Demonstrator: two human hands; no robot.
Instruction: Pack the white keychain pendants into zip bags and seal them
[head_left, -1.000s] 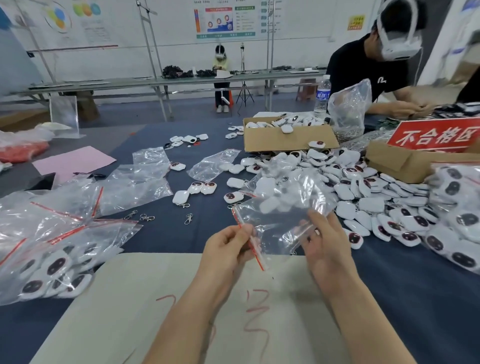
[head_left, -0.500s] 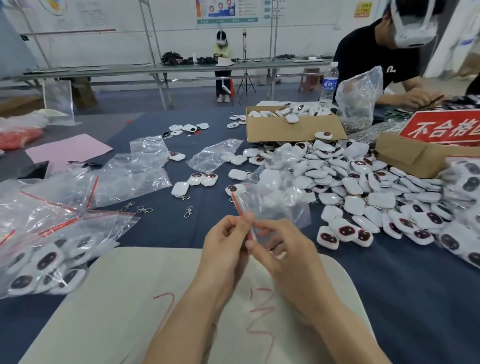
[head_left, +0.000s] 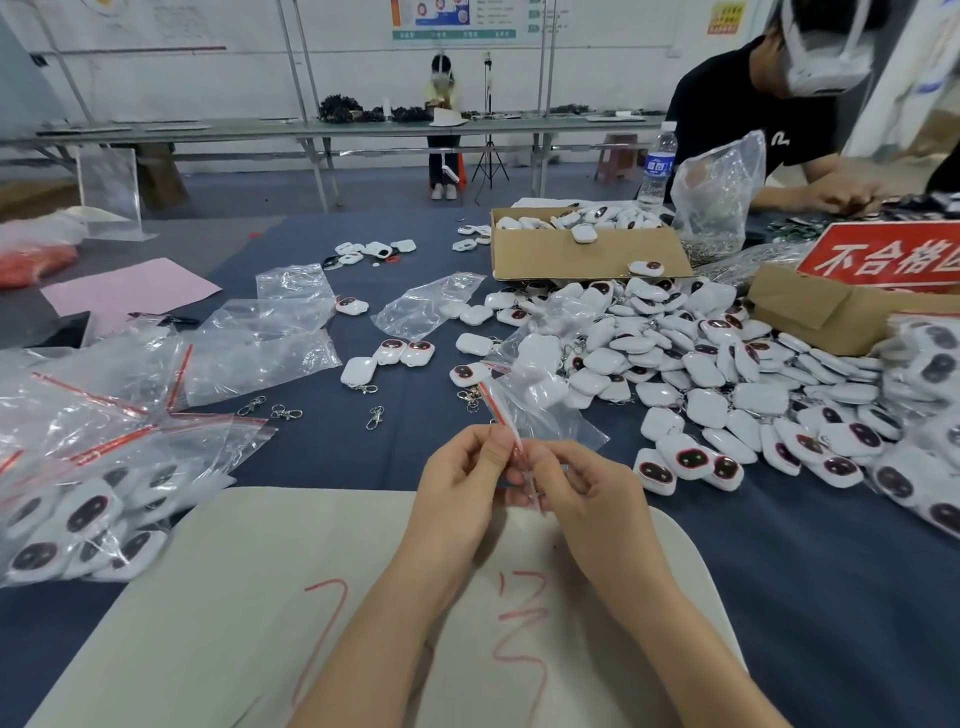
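Centrally, over the beige board (head_left: 260, 597), the zip bag (head_left: 543, 415) is being pinched at its red edge by the left hand (head_left: 462, 483) and right hand (head_left: 587, 493). Pendants (head_left: 701, 374) are being left heaped rightward past bare cloth (head_left: 779, 571).

A single wide-angle head view looks forward and down, close over the table (head_left: 322, 457), toward the far wall (head_left: 208, 78).

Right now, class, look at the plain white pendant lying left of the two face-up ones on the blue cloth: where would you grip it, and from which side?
Pinch the white pendant across its rounded body from above, coming in from the left. It lies flat, the face-up pair crowds its right side, and its clasp trails off the near edge.
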